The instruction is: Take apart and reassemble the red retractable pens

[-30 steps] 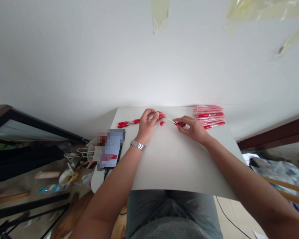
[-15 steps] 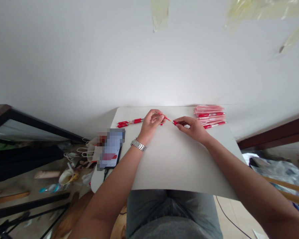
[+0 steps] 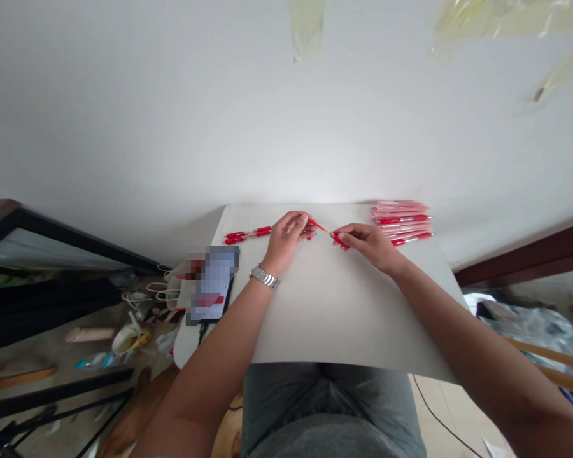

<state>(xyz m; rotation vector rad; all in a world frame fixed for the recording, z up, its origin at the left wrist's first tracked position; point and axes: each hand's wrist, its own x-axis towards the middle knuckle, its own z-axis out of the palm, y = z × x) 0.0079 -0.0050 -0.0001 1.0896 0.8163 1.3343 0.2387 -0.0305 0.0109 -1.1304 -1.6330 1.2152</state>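
My left hand (image 3: 286,234), with a metal-band watch (image 3: 265,276) at the wrist, pinches a thin red pen refill (image 3: 319,225) that slants down to the right and turns yellowish toward its far end. That end meets, or nearly meets, the silver tip of a red pen barrel (image 3: 339,240) gripped by my right hand (image 3: 365,242); I cannot tell whether it is inside. A small red piece (image 3: 309,238) lies on the table just below my left fingers. Beside that hand, on the left, are several red pens (image 3: 241,236).
On the white table (image 3: 334,312), a pile of pale pink pen pieces (image 3: 398,208) with red pens (image 3: 413,239) lies at the back right. A phone (image 3: 214,286) with a cable rests at the left edge. The wall (image 3: 267,127) rises directly behind the table.
My left fingers have shifted slightly, and more of the red refill shows. My right hand has turned a little, exposing more of the red barrel beneath its fingers.
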